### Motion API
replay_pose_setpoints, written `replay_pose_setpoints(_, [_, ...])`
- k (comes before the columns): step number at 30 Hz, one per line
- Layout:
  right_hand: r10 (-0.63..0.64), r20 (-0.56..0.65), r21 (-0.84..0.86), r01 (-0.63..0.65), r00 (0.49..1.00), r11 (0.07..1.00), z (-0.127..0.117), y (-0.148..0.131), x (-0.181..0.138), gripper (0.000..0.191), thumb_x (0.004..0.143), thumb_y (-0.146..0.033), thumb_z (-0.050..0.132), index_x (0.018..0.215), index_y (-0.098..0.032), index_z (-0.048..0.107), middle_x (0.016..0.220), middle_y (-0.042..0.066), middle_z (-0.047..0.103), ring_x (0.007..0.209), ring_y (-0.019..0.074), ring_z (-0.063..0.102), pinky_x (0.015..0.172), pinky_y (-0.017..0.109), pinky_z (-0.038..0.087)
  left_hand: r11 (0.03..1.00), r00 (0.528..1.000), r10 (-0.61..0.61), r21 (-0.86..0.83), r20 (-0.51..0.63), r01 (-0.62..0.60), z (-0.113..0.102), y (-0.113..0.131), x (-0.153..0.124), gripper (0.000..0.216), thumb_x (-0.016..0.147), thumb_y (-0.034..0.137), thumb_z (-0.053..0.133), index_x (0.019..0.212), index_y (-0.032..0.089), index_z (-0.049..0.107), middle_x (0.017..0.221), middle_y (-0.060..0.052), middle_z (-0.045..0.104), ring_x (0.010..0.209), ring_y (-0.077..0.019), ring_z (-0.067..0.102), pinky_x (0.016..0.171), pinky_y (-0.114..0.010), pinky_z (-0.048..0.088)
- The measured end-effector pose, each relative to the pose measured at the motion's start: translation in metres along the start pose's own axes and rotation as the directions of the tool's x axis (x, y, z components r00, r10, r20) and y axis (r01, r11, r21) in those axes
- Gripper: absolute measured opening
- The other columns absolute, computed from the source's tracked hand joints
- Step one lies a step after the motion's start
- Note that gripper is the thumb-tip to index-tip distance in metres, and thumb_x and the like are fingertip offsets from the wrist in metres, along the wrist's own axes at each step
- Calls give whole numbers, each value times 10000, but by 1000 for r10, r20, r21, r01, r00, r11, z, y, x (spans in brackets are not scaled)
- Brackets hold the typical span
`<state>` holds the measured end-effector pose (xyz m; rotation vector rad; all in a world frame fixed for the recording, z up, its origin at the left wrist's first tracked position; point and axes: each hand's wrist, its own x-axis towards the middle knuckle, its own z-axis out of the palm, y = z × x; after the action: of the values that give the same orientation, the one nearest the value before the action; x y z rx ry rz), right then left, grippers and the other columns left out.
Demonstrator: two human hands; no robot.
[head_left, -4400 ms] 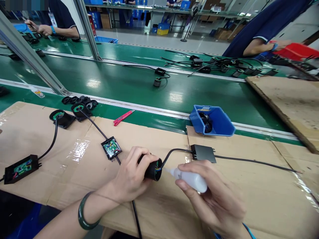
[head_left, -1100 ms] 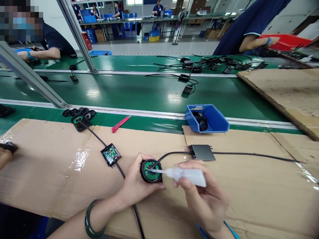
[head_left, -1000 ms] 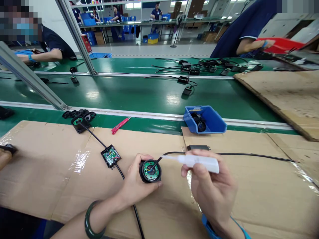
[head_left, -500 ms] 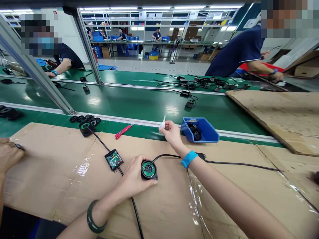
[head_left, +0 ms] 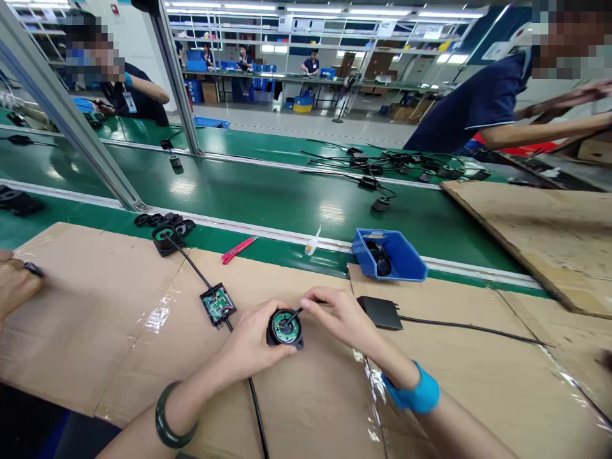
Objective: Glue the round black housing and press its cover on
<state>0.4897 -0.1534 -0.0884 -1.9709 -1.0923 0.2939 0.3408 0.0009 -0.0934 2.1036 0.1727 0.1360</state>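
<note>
The left hand [head_left: 251, 344] is curled around the round black housing [head_left: 285, 328], its fingers [head_left: 282, 310] grasping the rim from the 9 o'clock side and steadying it on the cardboard-covered surface [head_left: 95, 331]. Inside the housing a green circuit disc faces up. The right hand [head_left: 342, 319] comes in from 3 o'clock, its fingers pinched on the black cable [head_left: 295, 313] where it enters the housing. The housing looks light and rigid, probably hard plastic; the safest hold is on its outer wall, clear of the exposed board and thin wires, which look fragile. The cable is limp and will trail, so it likely needs guiding near its entry. A flat black box [head_left: 381, 312] lies just beyond the right hand at 2 o'clock, an open small box with a green board [head_left: 218, 304] at 10 o'clock. Farther off, at 12 to 1 o'clock, a white glue bottle [head_left: 313, 242] and a blue bin [head_left: 389, 255] sit by the green belt [head_left: 268, 191].
</note>
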Motion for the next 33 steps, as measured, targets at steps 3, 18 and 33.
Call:
replay_pose_setpoints(3, [1,-7,-22,-2,1000,1000,2,-7,-25,208,887,-337,612,729,-203,633,705,13,686,647,160,625,605,253,461,1000,1000,-10,18,-12,10,2,1,0,482,649,134,792,1073,236,584,1045,6,703,973,-220,656,833,-293,479])
replay_pose_setpoints(18, [-15,-130,-316,-27,991,948,-57,22,-8,148,929,-266,596,822,-195,668,782,18,694,715,145,650,639,239,495,996,999,2,90,45,-6,2,-7,-1,461,716,116,683,1130,270,549,1139,-4,681,1043,-234,651,902,-348,506])
replay_pose_setpoints(33, [16,-369,-352,-156,929,923,-140,95,27,243,903,-396,624,788,-181,616,775,17,626,688,141,578,693,318,503,999,961,33,-13,-275,-38,-52,2,-6,332,875,372,638,1180,242,622,1237,-100,661,1132,-265,651,989,-428,543])
